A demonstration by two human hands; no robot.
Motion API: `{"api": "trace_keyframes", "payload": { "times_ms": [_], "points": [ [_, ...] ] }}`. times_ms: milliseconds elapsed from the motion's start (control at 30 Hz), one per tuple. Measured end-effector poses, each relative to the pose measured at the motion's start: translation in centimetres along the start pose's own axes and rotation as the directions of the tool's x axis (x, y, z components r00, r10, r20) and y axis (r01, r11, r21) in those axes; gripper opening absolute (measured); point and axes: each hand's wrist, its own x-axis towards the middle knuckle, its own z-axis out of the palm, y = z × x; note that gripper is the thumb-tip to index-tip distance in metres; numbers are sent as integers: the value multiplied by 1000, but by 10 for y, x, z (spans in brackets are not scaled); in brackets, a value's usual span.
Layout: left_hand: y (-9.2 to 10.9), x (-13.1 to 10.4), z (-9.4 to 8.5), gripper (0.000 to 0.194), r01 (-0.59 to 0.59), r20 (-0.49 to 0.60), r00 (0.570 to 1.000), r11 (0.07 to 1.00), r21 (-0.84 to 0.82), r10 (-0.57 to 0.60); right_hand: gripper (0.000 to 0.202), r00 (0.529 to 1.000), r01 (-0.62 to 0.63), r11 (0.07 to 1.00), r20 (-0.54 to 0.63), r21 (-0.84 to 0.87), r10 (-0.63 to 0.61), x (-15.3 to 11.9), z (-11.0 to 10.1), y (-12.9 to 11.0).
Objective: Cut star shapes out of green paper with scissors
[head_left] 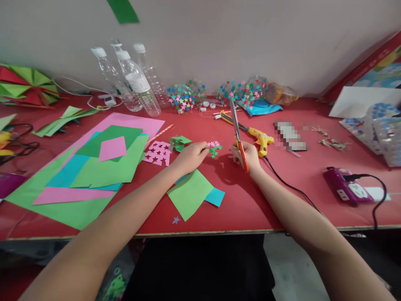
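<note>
My right hand [247, 155] is closed around the orange handle of a pair of scissors [237, 129], whose blades point up and away from me. My left hand [194, 154] is closed with its fingertips at a small pile of green paper stars [215, 149] and pink paper stars [213, 144]. Whether it pinches one of them is hidden. Left of that hand lie a pink sheet with star-shaped holes [157, 153] and a cut green scrap [179, 143]. Nearer to me are a light green paper square [191, 194], a blue piece [215, 196] and a single grey-looking star [176, 220].
Coloured paper sheets [109, 175] cover the left side. Plastic bottles [138, 83] and star-covered clear shapes [184, 96] stand along the wall. A yellow glue gun [261, 140] lies right, its cord running past my right arm. A purple power strip [347, 186] sits farther right.
</note>
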Motion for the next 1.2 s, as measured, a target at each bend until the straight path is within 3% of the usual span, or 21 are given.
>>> {"api": "trace_keyframes", "payload": {
  "times_ms": [133,267,367,500,567,667,767,833,933,1000,1200],
  "points": [
    [5,22,8,24,-122,132,987,960,254,90,23,1000,-18,998,-19,63,20,1,-1,-1],
    [3,37,18,29,-217,195,971,852,476,138,25,1000,-22,995,-11,98,23,2,-1,-2],
    [2,40,18,27,-246,193,967,801,547,165,26,1000,-24,993,-2,115,25,2,0,-3],
    [-5,33,7,26,-152,19,986,853,500,165,26,999,-37,989,0,143,37,1,0,-4],
    [-12,24,4,27,-164,-19,982,899,407,188,26,999,-44,986,-4,161,45,1,0,-5],
    [-20,7,6,31,-299,69,953,889,347,294,24,998,-52,982,-14,179,55,2,-1,-6],
    [-25,-7,8,35,-352,131,936,882,313,327,24,998,-54,981,-24,187,60,2,-1,-6],
    [-27,-11,5,33,-315,72,949,907,281,307,25,998,-56,980,-29,191,63,2,-1,-6],
    [-30,-8,-4,27,-147,-107,978,957,250,178,24,997,-60,979,-35,193,68,3,-1,-4],
    [-30,-1,-7,25,-71,-155,981,960,272,117,23,997,-58,980,-36,191,66,3,0,-3],
    [-19,28,4,24,-287,71,953,810,512,294,24,998,-55,985,-27,166,61,1,-1,-6]
  ]
}}
